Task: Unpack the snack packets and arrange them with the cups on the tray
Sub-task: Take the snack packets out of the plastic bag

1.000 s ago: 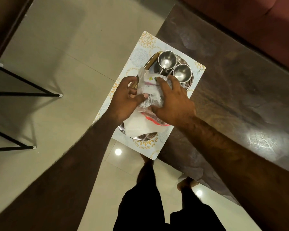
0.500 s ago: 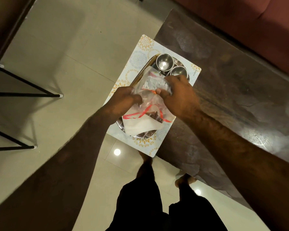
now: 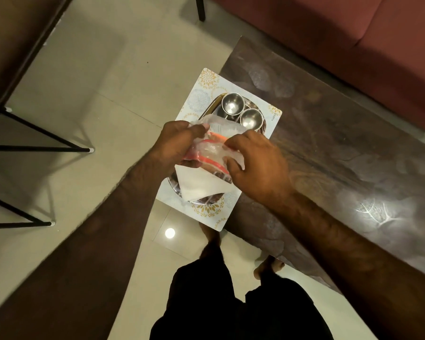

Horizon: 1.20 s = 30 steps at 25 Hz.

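Hands are working a clear packet (image 3: 214, 146) above the tray (image 3: 207, 202): the left hand (image 3: 176, 143) is pinching its 9 o'clock edge with fingers closed on the film, and the right hand (image 3: 255, 163) is gripping the 3 o'clock edge the same way. Two cups (image 3: 242, 111) are standing on the tray at 12 o'clock, near the packet. A napkin (image 3: 201, 185) is lying beneath. Likely risk: a hard tear is scattering snacks or knocking the cups.
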Each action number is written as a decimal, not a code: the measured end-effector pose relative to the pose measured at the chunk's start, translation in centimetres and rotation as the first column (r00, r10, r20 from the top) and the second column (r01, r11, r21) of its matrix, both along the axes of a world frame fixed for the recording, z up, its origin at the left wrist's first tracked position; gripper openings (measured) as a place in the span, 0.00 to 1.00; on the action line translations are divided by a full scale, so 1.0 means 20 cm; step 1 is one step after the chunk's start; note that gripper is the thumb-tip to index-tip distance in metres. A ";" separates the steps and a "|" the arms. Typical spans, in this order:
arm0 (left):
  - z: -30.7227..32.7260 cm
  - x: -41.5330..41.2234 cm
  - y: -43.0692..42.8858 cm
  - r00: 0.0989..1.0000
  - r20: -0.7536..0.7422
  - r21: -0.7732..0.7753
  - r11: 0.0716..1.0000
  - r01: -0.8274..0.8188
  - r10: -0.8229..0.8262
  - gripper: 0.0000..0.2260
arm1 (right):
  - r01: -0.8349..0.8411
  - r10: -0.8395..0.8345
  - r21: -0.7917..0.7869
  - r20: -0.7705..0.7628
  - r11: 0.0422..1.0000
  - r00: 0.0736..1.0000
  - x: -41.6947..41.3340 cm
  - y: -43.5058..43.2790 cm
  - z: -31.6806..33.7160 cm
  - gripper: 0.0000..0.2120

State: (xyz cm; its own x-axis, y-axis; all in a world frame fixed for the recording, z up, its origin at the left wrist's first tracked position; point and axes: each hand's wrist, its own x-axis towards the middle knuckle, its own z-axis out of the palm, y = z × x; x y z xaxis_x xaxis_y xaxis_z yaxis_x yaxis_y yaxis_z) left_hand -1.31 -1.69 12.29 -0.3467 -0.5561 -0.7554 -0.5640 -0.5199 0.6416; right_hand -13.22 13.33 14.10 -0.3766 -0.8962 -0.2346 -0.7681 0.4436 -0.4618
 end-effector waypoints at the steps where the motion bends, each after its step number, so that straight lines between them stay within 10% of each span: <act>1: 0.02 0.01 -0.01 1.000 -0.011 0.065 0.998 -0.010 0.011 0.17 | 0.019 -0.020 0.010 0.025 1.000 0.999 0.00 0.00 0.01 0.14; 8: 0.07 0.15 0.05 0.908 -0.364 0.237 0.963 -0.125 0.207 0.16 | 0.195 -0.192 -0.021 0.104 0.980 0.976 -0.06 -0.07 0.11 0.08; 16: 0.15 0.09 0.13 0.988 -0.141 -0.275 0.956 -0.102 0.065 0.20 | 0.310 -0.304 -0.038 0.114 0.950 0.946 -0.05 -0.12 0.19 0.10; 21: 0.21 0.13 0.13 0.972 0.138 -0.714 0.661 0.230 -0.190 0.19 | 0.326 -0.328 -0.052 -0.028 0.944 0.944 -0.13 -0.12 0.25 0.14; 30: 0.20 0.09 0.16 0.900 0.185 -0.742 0.544 0.392 -0.396 0.19 | -0.144 0.108 -0.132 -0.248 0.981 0.963 -0.03 -0.10 0.41 0.13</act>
State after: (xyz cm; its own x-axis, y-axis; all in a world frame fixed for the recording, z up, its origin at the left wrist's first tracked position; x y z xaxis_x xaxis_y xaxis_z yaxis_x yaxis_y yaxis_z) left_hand 0.40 1.42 16.26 -0.6755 -0.7244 -0.1380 -0.5871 0.4151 0.6950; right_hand -13.86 11.25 22.22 -0.2870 -0.9578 -0.0135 -0.9091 0.2768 -0.3112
